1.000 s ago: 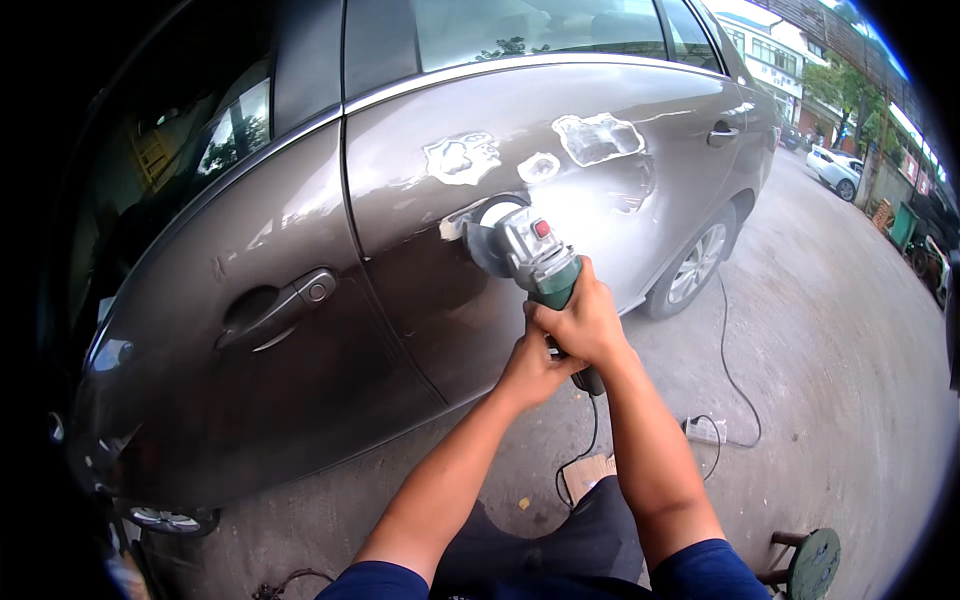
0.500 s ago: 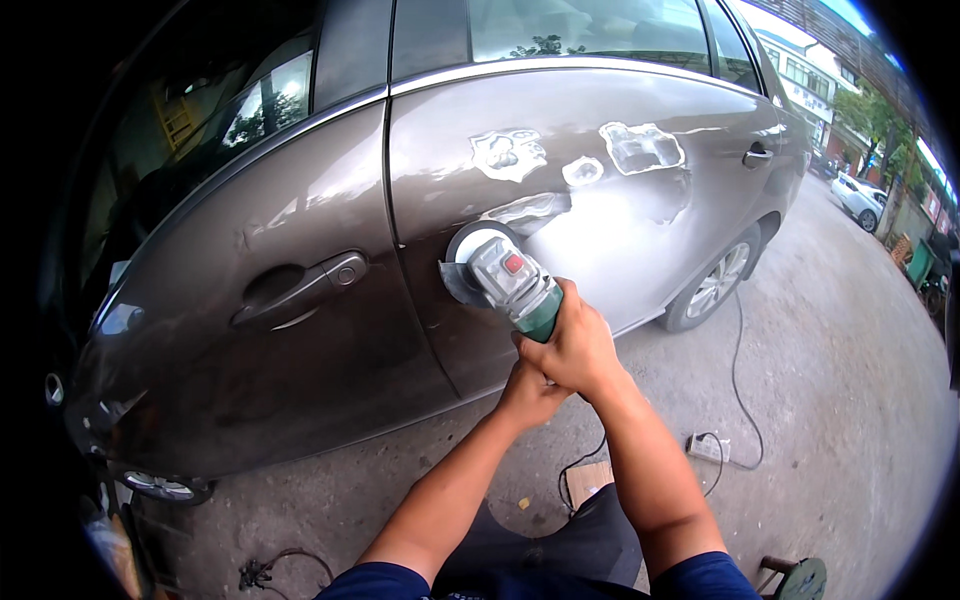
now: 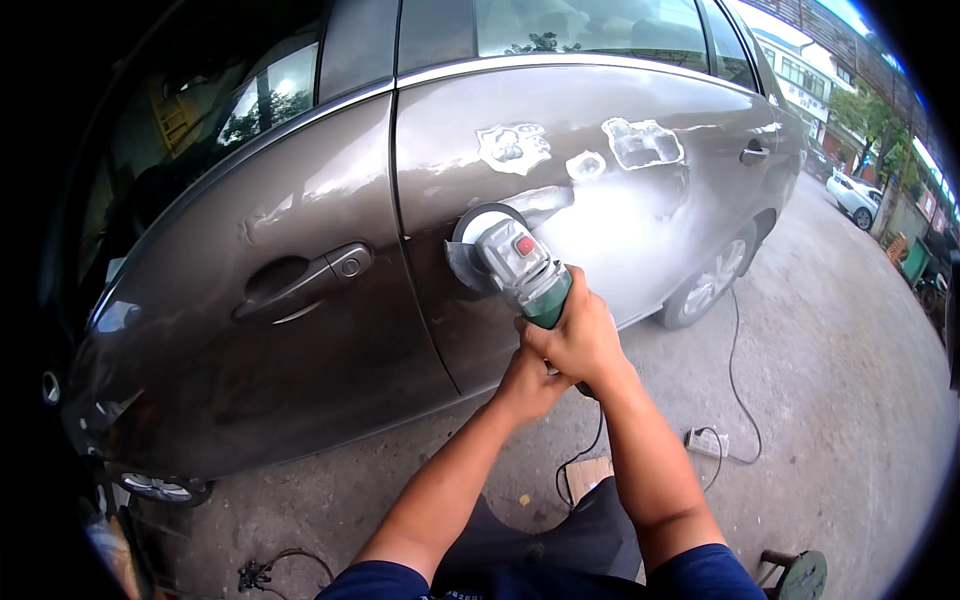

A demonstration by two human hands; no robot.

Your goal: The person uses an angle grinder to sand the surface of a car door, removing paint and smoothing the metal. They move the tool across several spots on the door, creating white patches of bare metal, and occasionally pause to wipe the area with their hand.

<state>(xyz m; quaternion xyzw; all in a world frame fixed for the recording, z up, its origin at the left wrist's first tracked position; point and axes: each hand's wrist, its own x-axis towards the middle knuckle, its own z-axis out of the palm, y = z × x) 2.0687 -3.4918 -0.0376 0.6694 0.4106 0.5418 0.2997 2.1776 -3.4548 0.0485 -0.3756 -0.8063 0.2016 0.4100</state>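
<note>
Both my hands are wrapped round a green and grey angle grinder (image 3: pixel 522 268) with a red button on its head. My right hand (image 3: pixel 581 338) grips the body just behind the head; my left hand (image 3: pixel 530 384) holds it lower, partly hidden under the right. The grinder's round disc (image 3: pixel 490 214) is against or very close to the brown car's rear door (image 3: pixel 440 140); contact cannot be made out. Pale, sanded patches with bare centres (image 3: pixel 513 149) lie above the disc. A cloud of white dust (image 3: pixel 620 225) spreads over the door to the right.
The front door's handle (image 3: pixel 318 282) is left of the grinder. A dark cable trails down past my right forearm, near a white power strip (image 3: pixel 707 443) on the concrete. A cardboard piece (image 3: pixel 588 478) lies by my legs, and a round stool (image 3: pixel 800 577) stands at lower right.
The grinder and both hands have shifted slightly up and to the right in view. The dust cloud over the rear door has grown thicker near the patches.
</note>
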